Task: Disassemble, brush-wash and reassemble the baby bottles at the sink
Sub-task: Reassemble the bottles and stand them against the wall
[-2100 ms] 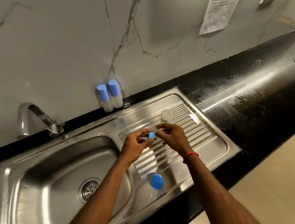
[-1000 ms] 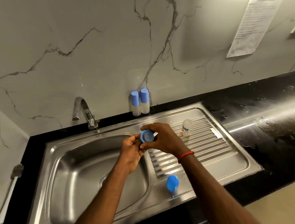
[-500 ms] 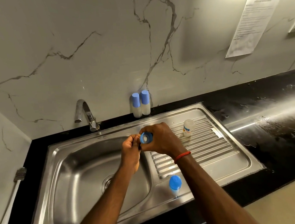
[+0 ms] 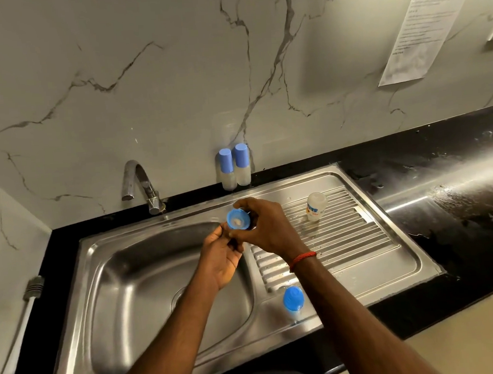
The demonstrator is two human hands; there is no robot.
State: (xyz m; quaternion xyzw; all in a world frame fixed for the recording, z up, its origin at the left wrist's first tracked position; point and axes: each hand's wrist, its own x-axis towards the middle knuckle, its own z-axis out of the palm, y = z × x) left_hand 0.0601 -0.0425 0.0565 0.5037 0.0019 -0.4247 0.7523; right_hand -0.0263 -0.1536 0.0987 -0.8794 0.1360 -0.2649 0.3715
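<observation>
My right hand (image 4: 264,228) grips a blue collar ring with a pale teat inside (image 4: 238,220), its open side turned towards me, above the sink's basin edge. My left hand (image 4: 219,255) sits just below it, fingertips curled up against the ring's lower rim. An open clear bottle body (image 4: 316,206) stands on the ribbed draining board (image 4: 361,231). A capped blue-topped bottle (image 4: 293,299) stands at the front of the sink. Two more capped bottles (image 4: 235,167) stand against the wall behind the sink.
The steel basin (image 4: 123,285) lies to the left, with the tap (image 4: 140,183) behind it. A white-handled brush (image 4: 19,319) leans at the far left. The black counter (image 4: 460,187) on the right is wet. A paper sheet (image 4: 421,22) hangs on the marble wall.
Both hands carried the blue ring from over the draining board leftwards to the basin edge. The ring turned so its inside faces me. The camera view shifted left and up.
</observation>
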